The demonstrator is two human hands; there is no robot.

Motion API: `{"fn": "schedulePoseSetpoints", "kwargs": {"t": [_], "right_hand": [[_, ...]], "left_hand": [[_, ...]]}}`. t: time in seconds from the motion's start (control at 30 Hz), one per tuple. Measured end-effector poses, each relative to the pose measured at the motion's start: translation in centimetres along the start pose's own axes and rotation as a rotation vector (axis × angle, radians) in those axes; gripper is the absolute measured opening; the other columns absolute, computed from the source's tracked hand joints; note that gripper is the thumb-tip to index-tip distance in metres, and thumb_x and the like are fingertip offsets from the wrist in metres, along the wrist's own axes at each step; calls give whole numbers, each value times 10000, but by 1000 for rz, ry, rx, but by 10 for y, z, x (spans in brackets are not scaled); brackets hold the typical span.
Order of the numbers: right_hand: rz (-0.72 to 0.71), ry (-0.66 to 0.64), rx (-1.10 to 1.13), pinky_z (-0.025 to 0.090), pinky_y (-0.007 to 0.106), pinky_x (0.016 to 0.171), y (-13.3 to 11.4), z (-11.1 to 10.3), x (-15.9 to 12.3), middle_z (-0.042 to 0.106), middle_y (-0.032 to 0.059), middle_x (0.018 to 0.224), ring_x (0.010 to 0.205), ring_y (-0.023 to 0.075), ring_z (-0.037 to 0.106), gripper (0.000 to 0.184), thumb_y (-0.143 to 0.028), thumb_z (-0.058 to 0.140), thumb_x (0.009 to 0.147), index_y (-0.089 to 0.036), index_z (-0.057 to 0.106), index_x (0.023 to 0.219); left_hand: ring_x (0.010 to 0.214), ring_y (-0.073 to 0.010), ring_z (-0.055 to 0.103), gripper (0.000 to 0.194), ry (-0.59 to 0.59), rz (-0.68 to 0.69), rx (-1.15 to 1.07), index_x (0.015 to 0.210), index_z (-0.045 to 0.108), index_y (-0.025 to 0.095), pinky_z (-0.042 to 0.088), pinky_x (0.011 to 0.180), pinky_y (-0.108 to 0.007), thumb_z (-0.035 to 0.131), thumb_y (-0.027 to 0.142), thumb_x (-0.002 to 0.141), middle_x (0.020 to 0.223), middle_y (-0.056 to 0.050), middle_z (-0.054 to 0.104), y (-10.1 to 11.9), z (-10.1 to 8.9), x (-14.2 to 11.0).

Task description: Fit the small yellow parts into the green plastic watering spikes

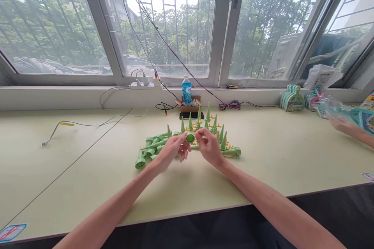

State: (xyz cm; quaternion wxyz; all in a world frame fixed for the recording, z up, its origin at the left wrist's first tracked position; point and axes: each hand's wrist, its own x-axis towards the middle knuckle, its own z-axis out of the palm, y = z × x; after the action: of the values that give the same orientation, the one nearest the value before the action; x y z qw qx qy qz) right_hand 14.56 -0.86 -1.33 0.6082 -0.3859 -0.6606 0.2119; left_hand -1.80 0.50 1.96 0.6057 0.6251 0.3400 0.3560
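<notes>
My left hand [174, 148] pinches a small round green cap-like part [190, 137] at the table's middle. My right hand [209, 146] is closed in a pinch beside it, its fingertips at the same part; what else it grips I cannot make out. Behind the hands several green cone spikes [207, 113] stand upright among small yellow pieces [226, 147]. A pile of assembled green spikes [150, 147] lies to the left of my left hand, and one more lies to the right [234, 151].
A blue water bottle [186, 90], a small cardboard box [190, 107] and a dark phone [191, 115] sit behind the parts. Cables [87, 123] trail at the left. Another person's hand [344, 126] holds packaged goods [360, 117] at the right edge. Windows line the back.
</notes>
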Motion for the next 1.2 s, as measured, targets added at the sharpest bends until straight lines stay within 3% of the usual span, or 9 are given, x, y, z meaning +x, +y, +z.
{"fn": "schedulePoseSetpoints", "kwargs": {"t": [0.1, 0.23, 0.43, 0.53, 0.63, 0.8, 1.2], "right_hand": [[17, -3, 2, 260, 233, 447, 1, 0, 0, 438, -33, 680, 484, 82, 289, 306, -477, 461, 955, -208, 478, 809], [27, -3, 7, 241, 236, 445, 1, 0, 0, 398, -41, 663, 485, 82, 268, 298, -464, 467, 954, -208, 475, 802], [34, -7, 16, 244, 237, 439, 0, 0, 0, 388, -42, 656, 482, 84, 274, 283, -447, 470, 954, -211, 474, 798], [39, -5, 9, 259, 236, 439, -1, -1, 1, 393, -40, 656, 483, 87, 283, 294, -457, 468, 951, -211, 475, 791], [44, -10, 9, 263, 236, 441, -1, -1, 1, 395, -38, 657, 485, 88, 282, 302, -467, 467, 951, -211, 473, 791], [47, -8, 17, 248, 236, 436, 1, 0, 1, 393, -40, 653, 479, 86, 279, 298, -464, 473, 948, -210, 474, 792], [61, -4, 30, 250, 237, 432, 3, 0, 1, 398, -41, 660, 469, 84, 291, 289, -449, 476, 947, -205, 479, 791]], "left_hand": [[450, -104, 526, 449, -3, 32, 26, 749, 568, 137, 389, 403, -230, 552, 572, 860, 674, -50, 627, 1, 0, -1], [452, -112, 512, 379, -11, 83, 104, 775, 533, 166, 401, 433, -229, 557, 530, 876, 548, 7, 559, 2, -1, -2], [409, -107, 465, 407, 59, 150, 253, 1069, 570, 147, 409, 454, -250, 580, 498, 862, 508, 42, 542, 4, 0, -6], [422, -113, 462, 405, 67, 162, 306, 1096, 568, 151, 410, 459, -250, 578, 486, 869, 478, 65, 479, 4, 0, -6], [451, -108, 479, 375, 63, 195, 326, 1067, 591, 166, 405, 434, -238, 586, 484, 868, 569, 43, 494, 0, -2, -4], [505, -63, 489, 297, 77, 297, 333, 1016, 628, 192, 401, 388, -211, 594, 448, 869, 936, -38, 529, -8, -5, 1], [652, -98, 561, 227, 125, 472, 576, 1055, 657, 220, 503, 528, -220, 534, 346, 912, 1001, -51, 532, -9, -5, 0]]}}
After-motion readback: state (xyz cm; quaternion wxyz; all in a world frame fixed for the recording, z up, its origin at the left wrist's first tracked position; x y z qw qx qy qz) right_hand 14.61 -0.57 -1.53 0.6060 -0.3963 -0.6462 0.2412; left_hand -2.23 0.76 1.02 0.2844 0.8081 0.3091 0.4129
